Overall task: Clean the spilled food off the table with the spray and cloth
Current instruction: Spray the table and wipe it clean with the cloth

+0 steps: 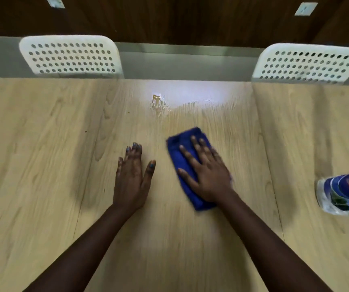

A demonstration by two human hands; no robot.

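Right hand (208,175) flat on blue cloth (182,157), wet patch (159,106) perhaps beyond

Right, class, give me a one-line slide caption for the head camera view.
Right hand presses a blue cloth flat on the wooden table; left hand rests beside it.

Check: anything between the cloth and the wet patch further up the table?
Nothing visible. The right hand presses the blue cloth flat; bare table lies between it and the wet patch. The left hand rests to the side.
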